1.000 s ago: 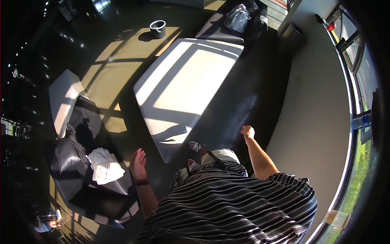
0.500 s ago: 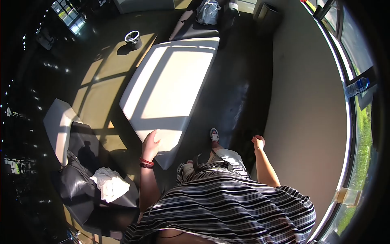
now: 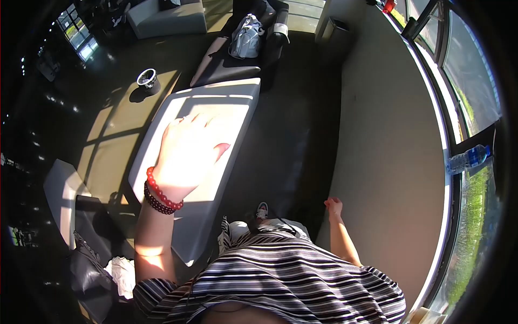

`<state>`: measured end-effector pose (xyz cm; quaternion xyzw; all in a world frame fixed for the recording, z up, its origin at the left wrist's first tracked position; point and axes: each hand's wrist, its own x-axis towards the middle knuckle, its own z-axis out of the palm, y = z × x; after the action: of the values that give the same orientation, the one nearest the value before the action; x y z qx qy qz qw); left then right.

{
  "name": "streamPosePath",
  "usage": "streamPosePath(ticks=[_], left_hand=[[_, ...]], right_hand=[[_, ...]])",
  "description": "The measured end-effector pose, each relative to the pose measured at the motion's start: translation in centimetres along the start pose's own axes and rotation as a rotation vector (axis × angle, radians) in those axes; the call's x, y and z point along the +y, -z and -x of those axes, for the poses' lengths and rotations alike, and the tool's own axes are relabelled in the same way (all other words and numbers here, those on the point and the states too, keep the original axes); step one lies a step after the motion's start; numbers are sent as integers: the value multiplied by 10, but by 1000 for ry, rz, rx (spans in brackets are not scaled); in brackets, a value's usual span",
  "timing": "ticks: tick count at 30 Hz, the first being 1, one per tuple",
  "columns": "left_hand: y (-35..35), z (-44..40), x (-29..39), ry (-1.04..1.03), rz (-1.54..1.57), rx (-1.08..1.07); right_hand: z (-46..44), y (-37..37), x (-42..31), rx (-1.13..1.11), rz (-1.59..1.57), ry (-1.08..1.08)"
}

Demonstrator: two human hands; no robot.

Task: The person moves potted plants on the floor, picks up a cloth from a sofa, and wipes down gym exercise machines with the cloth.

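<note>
My left hand (image 3: 191,148) is raised high in front of the camera, bright with sunlight, its fingers apart and nothing seen in it. Red and dark bead bracelets (image 3: 157,195) circle that wrist. Behind the hand lies a long white bench (image 3: 237,102), partly covered by it in view. Low at the right, beside the pale wall (image 3: 388,135), my right hand (image 3: 334,206) hangs with its fingers curled; what they hold, if anything, is too small to tell.
A dark seat with a grey bag (image 3: 247,38) stands beyond the bench. A bin (image 3: 148,80) is on the floor. A dark chair holds a white cloth (image 3: 123,275). A water bottle (image 3: 468,159) lies on the right ledge. A tall bin (image 3: 334,35) stands by the wall.
My left hand has risen from low beside the bench to high in front of the camera. The view has shifted, and the bench, bag and bottle now appear lower in it.
</note>
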<state>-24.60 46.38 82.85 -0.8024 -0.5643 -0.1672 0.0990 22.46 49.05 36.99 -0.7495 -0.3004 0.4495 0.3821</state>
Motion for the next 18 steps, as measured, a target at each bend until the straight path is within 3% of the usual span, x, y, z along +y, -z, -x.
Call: streamPosePath(ticks=[1,7,10,14,18], left_hand=[[8,-20,8,-68,-51,0],[62,-112,62,-36,-311,-162],[76,-142,63,-55,-156,-226],[88,-200,41,-139,-161,-335],[60,-245,-16,-151,-199,-275]], right_hand=[[-18,-1,-16,-20,1,18],[-67,-34,-123,-111,-151,116],[-84,-58,-157,-200,-114,144],[-114,-104,-175,-214,-108,129],[-149,-140,-197,-244,38,55]])
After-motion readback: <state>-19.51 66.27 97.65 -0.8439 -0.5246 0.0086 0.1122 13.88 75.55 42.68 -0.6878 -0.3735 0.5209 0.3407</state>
